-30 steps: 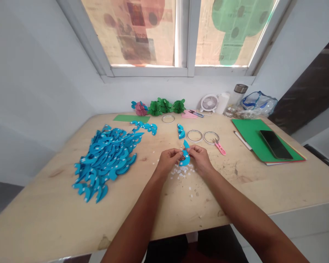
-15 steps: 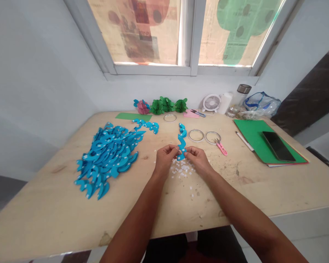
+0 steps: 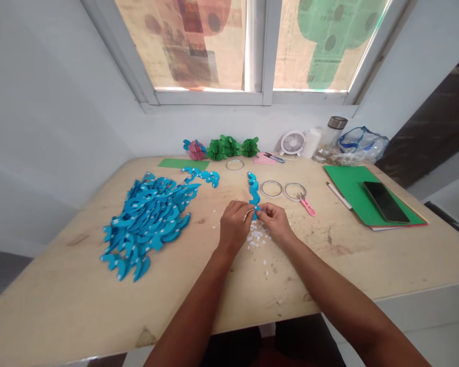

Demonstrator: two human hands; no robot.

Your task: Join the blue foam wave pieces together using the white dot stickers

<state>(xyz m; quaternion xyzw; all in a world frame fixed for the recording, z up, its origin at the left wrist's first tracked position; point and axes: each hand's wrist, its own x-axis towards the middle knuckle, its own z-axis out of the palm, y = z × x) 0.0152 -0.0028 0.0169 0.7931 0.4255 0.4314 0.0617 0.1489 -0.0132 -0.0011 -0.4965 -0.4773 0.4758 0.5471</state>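
A wavy blue paper strip [image 3: 254, 192] with small white squares on it lies upright in front of me, its lower end between my hands. My right hand [image 3: 276, 220] pinches the strip's right edge between thumb and finger. From the left, my left hand [image 3: 234, 223] is closed at the same lower end, its fingertips partly hidden behind its own back. Small white paper bits [image 3: 257, 237] lie scattered just below. To the left is a big pile of similar blue paper pieces [image 3: 149, 214], and a smaller blue chain [image 3: 206, 176] lies behind it.
Two tape rolls [image 3: 271, 189] and pink-handled snips [image 3: 307, 205] lie right of the strip. Farther right, a phone [image 3: 385, 201] rests on green sheets [image 3: 346, 191]. Along the wall stand green paper ornaments [image 3: 229, 147], a small fan [image 3: 292, 143] and a bottle [image 3: 331, 137].
My left hand has turned over and moved right, now covering more of the strip's lower end. The right hand keeps its pinch. The whole view has shifted slightly.
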